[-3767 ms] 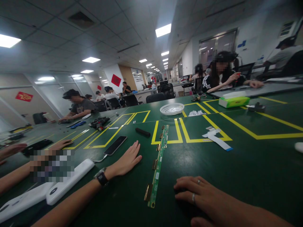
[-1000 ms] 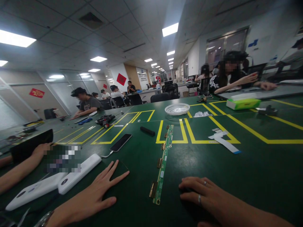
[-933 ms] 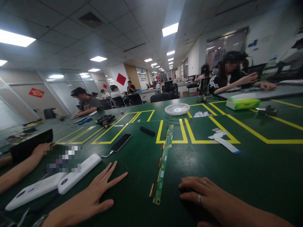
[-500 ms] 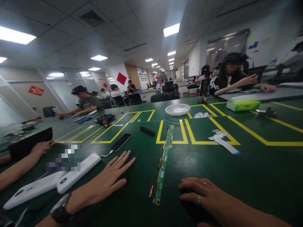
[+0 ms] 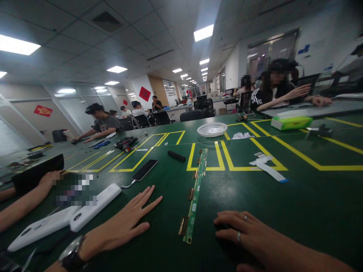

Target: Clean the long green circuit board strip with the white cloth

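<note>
My left hand [image 5: 124, 217], with a wristwatch [image 5: 72, 251] on its wrist, lies on the green table with its fingers stretched and spread. It holds nothing. Between my two hands is a long, narrow green circuit board [image 5: 195, 200] with copper-coloured film tabs along its left edge; neither hand touches it. To the right of the board, my right hand [image 5: 249, 230] rests palm down with its fingers slightly bent and two rings showing. Nothing shows in it, though its underside is hidden. A phone [image 5: 145, 170] with a white cable plugged in lies beyond my left fingertips.
Two white elongated devices [image 5: 98, 206] lie left of my left hand, near another person's hand [image 5: 47, 185] at a dark screen. Farther off are a black bar [image 5: 176, 156], white ribbon cables [image 5: 268, 166], a white basket [image 5: 202, 130] and a green tissue pack [image 5: 292, 122]. Yellow tape marks the table.
The thumb and fingers of my left hand have shifted very slightly. My right hand and the circuit board stay in place; the view has tilted a little.
</note>
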Demonstrator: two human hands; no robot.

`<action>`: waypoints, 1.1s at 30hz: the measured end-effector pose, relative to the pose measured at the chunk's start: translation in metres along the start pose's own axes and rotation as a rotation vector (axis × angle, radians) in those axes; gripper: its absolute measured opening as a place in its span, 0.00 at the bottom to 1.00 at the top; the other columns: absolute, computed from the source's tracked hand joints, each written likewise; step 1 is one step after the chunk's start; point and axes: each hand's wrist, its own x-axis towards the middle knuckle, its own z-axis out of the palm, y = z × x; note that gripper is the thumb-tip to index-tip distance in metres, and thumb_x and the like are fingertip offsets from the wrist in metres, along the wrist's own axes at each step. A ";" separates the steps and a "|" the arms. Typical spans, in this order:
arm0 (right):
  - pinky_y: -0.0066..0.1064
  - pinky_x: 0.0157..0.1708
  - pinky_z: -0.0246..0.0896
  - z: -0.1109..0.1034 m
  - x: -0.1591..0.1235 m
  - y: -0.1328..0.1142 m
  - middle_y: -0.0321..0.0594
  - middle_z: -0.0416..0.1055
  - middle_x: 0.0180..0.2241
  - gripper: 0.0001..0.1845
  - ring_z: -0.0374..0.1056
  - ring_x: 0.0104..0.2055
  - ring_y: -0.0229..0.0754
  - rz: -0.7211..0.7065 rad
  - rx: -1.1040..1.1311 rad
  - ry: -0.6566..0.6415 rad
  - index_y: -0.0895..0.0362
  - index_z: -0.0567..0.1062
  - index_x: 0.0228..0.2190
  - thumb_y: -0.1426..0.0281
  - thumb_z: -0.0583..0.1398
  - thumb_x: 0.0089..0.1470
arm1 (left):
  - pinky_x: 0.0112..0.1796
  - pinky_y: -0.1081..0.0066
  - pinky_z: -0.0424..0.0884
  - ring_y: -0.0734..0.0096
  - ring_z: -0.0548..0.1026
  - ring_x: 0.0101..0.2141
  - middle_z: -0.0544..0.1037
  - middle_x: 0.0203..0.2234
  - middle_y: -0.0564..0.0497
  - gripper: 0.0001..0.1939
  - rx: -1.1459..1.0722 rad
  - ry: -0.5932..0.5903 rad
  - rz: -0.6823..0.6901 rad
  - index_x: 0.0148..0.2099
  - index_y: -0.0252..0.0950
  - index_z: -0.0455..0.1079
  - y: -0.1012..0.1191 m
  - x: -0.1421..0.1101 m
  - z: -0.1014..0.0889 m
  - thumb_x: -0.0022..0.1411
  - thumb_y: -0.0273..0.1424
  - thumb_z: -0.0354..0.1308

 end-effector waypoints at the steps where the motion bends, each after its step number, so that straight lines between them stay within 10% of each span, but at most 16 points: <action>1: 0.55 0.65 0.41 -0.001 0.000 -0.002 0.42 0.56 0.65 0.30 0.50 0.67 0.56 0.003 -0.002 0.003 0.46 0.68 0.59 0.68 0.62 0.56 | 0.62 0.43 0.47 0.44 0.40 0.67 0.29 0.70 0.53 0.34 0.001 -0.012 0.000 0.72 0.53 0.35 0.000 -0.002 -0.001 0.71 0.49 0.46; 33: 0.54 0.65 0.43 0.003 0.003 0.005 0.42 0.59 0.64 0.29 0.52 0.66 0.57 -0.020 -0.014 0.053 0.47 0.70 0.58 0.68 0.63 0.54 | 0.62 0.43 0.47 0.43 0.44 0.67 0.30 0.70 0.55 0.34 -0.011 0.030 -0.075 0.72 0.54 0.37 -0.019 -0.062 0.003 0.71 0.48 0.47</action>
